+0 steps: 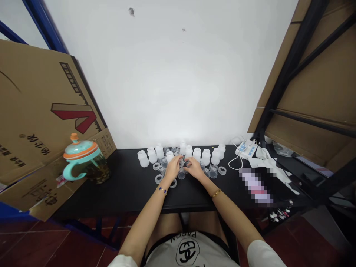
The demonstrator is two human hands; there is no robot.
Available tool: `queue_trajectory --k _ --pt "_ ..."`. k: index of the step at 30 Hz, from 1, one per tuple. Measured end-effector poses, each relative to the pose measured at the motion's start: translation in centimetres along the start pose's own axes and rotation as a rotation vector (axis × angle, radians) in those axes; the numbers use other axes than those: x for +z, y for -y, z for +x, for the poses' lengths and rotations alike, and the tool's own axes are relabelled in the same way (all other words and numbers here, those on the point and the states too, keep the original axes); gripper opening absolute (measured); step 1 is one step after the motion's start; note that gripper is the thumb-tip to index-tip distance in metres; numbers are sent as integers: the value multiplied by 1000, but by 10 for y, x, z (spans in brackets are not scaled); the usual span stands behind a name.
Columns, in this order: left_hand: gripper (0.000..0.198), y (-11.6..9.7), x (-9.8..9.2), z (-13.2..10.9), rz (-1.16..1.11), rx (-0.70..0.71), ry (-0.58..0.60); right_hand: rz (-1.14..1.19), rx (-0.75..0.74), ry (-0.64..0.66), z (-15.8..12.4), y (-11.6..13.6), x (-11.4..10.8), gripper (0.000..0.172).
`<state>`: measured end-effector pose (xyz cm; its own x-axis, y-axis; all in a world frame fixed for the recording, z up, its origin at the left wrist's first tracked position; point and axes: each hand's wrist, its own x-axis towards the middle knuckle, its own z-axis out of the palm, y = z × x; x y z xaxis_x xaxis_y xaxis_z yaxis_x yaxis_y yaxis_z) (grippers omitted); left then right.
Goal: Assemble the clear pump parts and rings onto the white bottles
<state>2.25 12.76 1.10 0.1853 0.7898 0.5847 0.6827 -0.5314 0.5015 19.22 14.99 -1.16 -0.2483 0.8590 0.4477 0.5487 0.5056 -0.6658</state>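
Observation:
My left hand (174,167) and my right hand (194,168) are close together over a cluster of small plastic parts at the middle of the black table. The fingers of both curl inward toward each other, closed around something small that I cannot make out. White bottles (143,158) with narrowed waists stand in a loose row behind and beside the hands. Clear domed caps (213,171) lie around my hands. A translucent ring (159,179) lies left of my left wrist, and another ring (222,170) at the right end of the cluster.
A teal-and-orange lidded jug (87,159) with dark liquid stands at the left by a large cardboard box (36,104). At the right are a white power strip (246,149) with a cable, crumpled white paper (267,163) and a pixelated item (257,187). A white wall (178,81) rises behind the table.

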Motion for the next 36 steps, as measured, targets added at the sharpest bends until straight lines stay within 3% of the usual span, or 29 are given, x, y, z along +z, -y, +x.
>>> queue_trajectory --k 11,19,27,36 --pt "28 6 0 0 0 25 79 74 35 -34 0 -5 2 46" --pt "35 12 3 2 -2 65 97 51 62 -34 -1 -2 0 16" --pt "37 25 14 2 22 11 87 12 58 -27 0 -1 -3 7" --pt "40 21 13 5 -18 -12 78 34 -14 -75 0 1 -7 3"
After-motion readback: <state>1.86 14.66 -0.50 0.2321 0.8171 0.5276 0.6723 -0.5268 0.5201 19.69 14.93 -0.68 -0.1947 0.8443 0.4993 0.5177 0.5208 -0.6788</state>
